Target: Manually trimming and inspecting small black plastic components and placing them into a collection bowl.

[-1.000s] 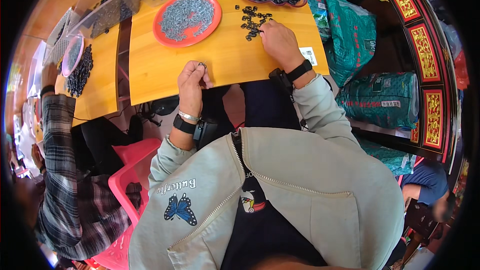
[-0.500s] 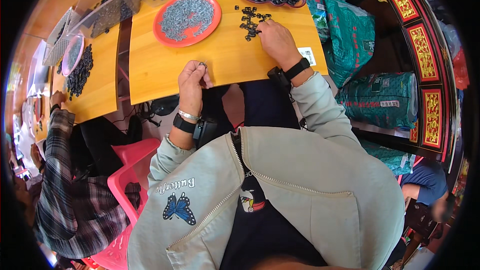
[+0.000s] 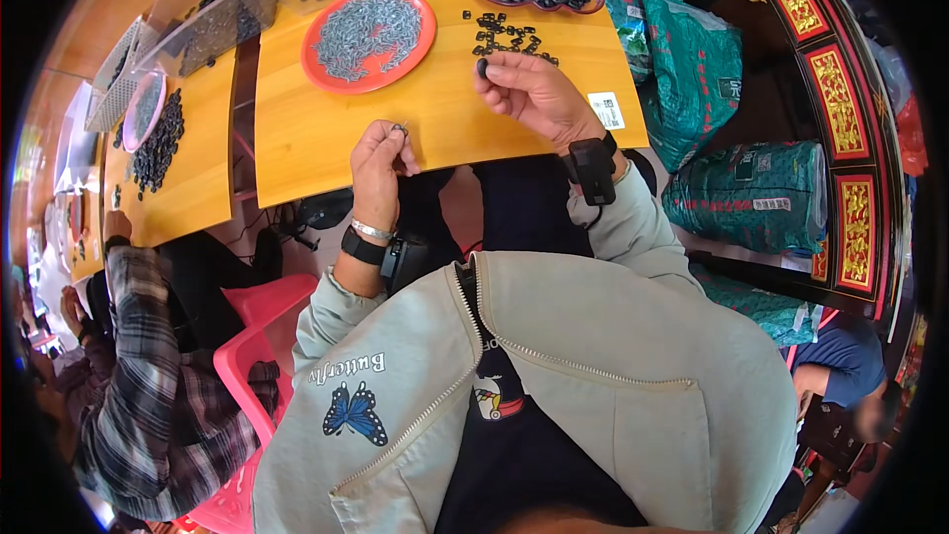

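My right hand [image 3: 539, 99] is raised over the table, pinching a small black oval piece [image 3: 482, 68] between thumb and fingertips. Just beyond it lies a loose scatter of small black plastic pieces [image 3: 491, 38]. My left hand [image 3: 378, 163], at the table's near edge, is closed in a pinch. A tiny dark, partly shiny bit shows at its fingertips, too small to name. Ahead of the left hand sits a round orange-red plate [image 3: 428, 40] with many small silver screws [image 3: 358, 35] on it.
A scalloped tray [image 3: 600, 6] heaped with black pieces stands at the far right, clear plastic bins [image 3: 208, 35] at the far left. Green bags [image 3: 697, 74] line the right side. On my left, a person in a plaid shirt [image 3: 133, 386] sits by a pink chair [image 3: 262, 307].
My right hand has come back from the scattered black pieces toward me, now with a black oval piece in its fingertips. My left hand has barely moved.
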Demonstrator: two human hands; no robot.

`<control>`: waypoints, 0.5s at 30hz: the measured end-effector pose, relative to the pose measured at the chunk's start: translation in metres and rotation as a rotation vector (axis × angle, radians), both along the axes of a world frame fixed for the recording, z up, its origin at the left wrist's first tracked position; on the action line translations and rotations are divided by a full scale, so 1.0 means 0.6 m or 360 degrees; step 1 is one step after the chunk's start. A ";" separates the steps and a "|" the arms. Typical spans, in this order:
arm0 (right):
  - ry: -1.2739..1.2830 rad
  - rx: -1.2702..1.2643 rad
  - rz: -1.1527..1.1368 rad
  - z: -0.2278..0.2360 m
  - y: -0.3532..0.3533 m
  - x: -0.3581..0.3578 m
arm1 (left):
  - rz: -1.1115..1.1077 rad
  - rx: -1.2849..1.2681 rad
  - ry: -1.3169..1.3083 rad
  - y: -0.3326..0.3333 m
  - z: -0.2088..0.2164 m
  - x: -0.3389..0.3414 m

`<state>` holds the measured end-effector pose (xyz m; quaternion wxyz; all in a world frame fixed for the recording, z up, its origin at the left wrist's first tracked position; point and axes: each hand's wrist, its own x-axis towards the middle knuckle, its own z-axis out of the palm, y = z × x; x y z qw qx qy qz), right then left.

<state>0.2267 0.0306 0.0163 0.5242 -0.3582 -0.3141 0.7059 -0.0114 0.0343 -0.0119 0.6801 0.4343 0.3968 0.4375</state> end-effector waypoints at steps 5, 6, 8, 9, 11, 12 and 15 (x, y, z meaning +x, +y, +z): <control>0.0368 -0.0009 0.0168 -0.009 0.001 -0.023 | 0.0009 0.0008 -0.0015 0.000 0.004 -0.001; 0.0321 -0.0032 0.0152 -0.008 0.001 -0.026 | 0.0012 0.0004 0.0008 -0.001 0.008 0.000; 0.0277 -0.0056 0.0148 -0.001 -0.001 -0.037 | 0.0027 0.0000 0.0033 -0.002 0.009 -0.003; 0.0023 -0.0060 0.0102 0.008 -0.005 -0.044 | 0.0030 0.0098 0.0042 -0.002 0.008 -0.004; -0.0231 -0.0066 0.0050 0.009 -0.007 -0.049 | 0.0028 0.0194 0.0051 -0.003 0.012 -0.004; -0.0443 0.0042 0.0121 0.000 -0.007 -0.050 | -0.0005 0.0311 0.0097 -0.003 0.017 -0.003; -0.0794 0.0207 0.0200 -0.021 -0.010 -0.061 | -0.0073 0.0407 0.0099 -0.006 0.017 0.000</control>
